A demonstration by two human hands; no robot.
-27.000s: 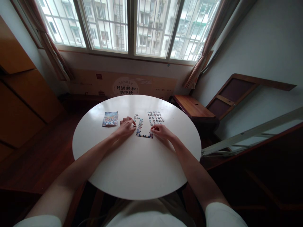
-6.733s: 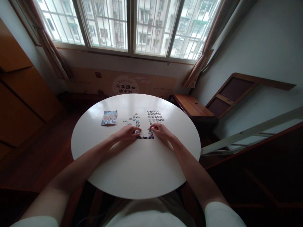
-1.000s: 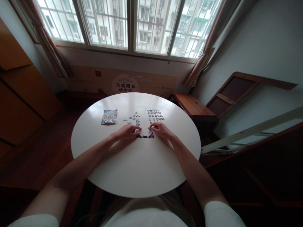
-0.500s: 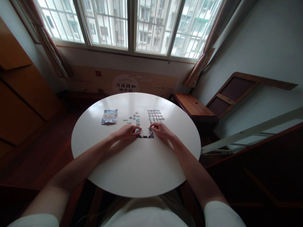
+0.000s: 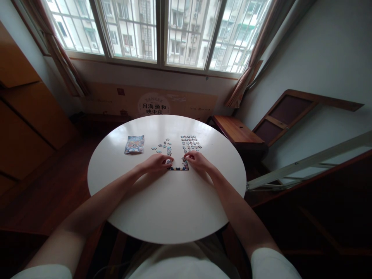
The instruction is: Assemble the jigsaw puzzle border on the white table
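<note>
A partly joined jigsaw puzzle [image 5: 178, 169] forms a U-shaped border on the white round table [image 5: 162, 213]. My left hand [image 5: 158, 162] rests at its left side, with the thumb and index finger apart and touching the border. At the right side, my right hand [image 5: 196, 159] has thumb and index pinched at a small jigsaw piece, mostly hidden by the fingertips. Loose jigsaw pieces [image 5: 160, 146] lie scattered beyond my left hand. Beyond my right hand, more pieces [image 5: 190, 140] are laid out in rows.
A colourful printed picture sheet [image 5: 134, 144] lies on the table's left part. Behind the table on the right stands a low wooden bench [image 5: 236, 130]. A barred window [image 5: 186, 35] spans the far wall, and a wooden cabinet [image 5: 26, 116] stands at left.
Both hands stay at almost the same places on the border. The whole view has shifted very slightly; the pieces on the table look unmoved.
</note>
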